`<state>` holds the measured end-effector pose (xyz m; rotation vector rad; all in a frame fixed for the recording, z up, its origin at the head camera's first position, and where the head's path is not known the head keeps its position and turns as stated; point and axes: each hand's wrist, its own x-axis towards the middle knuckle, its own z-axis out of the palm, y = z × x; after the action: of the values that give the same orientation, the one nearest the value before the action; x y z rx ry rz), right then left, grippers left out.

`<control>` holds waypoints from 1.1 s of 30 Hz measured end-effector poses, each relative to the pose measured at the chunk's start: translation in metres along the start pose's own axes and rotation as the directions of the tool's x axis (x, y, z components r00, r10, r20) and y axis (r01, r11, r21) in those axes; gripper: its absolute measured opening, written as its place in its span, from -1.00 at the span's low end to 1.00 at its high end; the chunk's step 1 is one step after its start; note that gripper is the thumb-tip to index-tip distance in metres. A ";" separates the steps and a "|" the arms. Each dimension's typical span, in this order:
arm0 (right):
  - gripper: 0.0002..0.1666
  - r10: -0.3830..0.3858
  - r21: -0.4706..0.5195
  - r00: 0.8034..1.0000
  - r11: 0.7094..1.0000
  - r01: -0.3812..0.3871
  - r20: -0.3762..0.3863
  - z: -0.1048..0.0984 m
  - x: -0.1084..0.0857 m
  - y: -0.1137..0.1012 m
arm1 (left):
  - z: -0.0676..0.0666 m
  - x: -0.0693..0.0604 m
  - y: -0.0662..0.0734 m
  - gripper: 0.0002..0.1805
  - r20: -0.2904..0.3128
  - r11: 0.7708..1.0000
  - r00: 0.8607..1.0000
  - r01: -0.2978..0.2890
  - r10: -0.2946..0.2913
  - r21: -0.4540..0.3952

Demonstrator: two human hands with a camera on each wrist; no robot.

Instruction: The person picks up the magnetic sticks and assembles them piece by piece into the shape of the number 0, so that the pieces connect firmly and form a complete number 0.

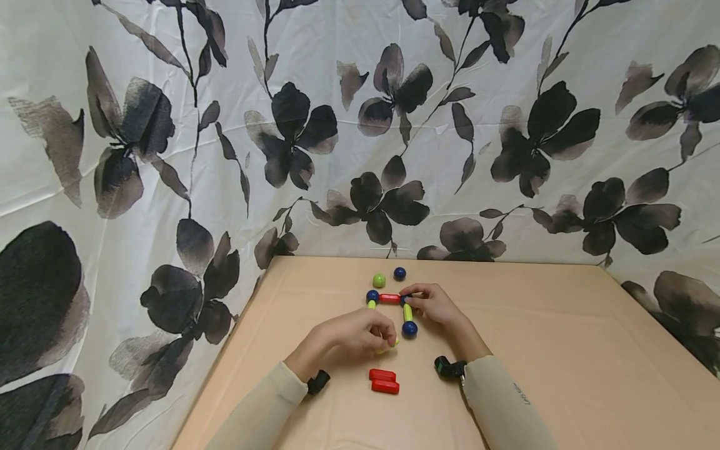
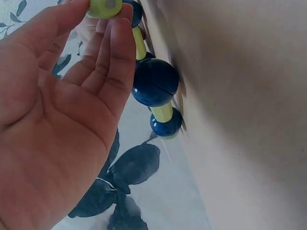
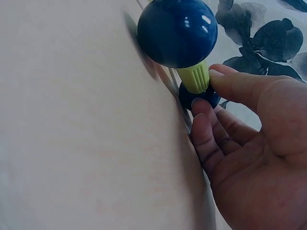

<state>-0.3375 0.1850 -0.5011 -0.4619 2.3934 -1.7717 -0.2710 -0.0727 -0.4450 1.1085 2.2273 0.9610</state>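
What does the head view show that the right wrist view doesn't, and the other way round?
Only the head view shows the left hand, the green ball and the two loose red sticks. Only the right wrist view shows the palm of the right hand and clear ridges along the yellow stick. Both show that hand, that stick between two blue balls, the tabletop and the floral cloth.

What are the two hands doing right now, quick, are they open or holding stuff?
Left hand: closed, pinching a yellow-green stick.
Right hand: closed, holding the blue corner ball.
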 end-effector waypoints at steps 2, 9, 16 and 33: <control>-0.72 -0.002 -0.006 1.000 1.000 0.002 0.001 0.000 0.000 0.000 | -0.001 0.000 -0.002 -0.87 0.002 1.000 1.000 -0.003 0.003 -0.008; -0.71 -0.013 -0.013 1.000 1.000 0.013 0.005 -0.001 0.002 0.003 | -0.005 -0.001 0.001 -0.80 -0.014 1.000 1.000 0.005 -0.005 0.022; -0.71 -0.008 -0.011 1.000 1.000 0.008 0.003 -0.002 0.002 0.003 | -0.015 -0.008 -0.005 -0.81 0.062 0.998 0.996 0.066 -0.065 -0.015; -0.70 0.022 -0.015 1.000 1.000 -0.022 -0.008 0.000 -0.002 -0.003 | -0.028 -0.019 -0.024 -0.77 0.127 0.990 0.987 0.106 -0.094 -0.091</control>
<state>-0.3351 0.1848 -0.4987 -0.4287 2.4088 -1.7512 -0.2907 -0.1087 -0.4437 0.9755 2.0939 0.9238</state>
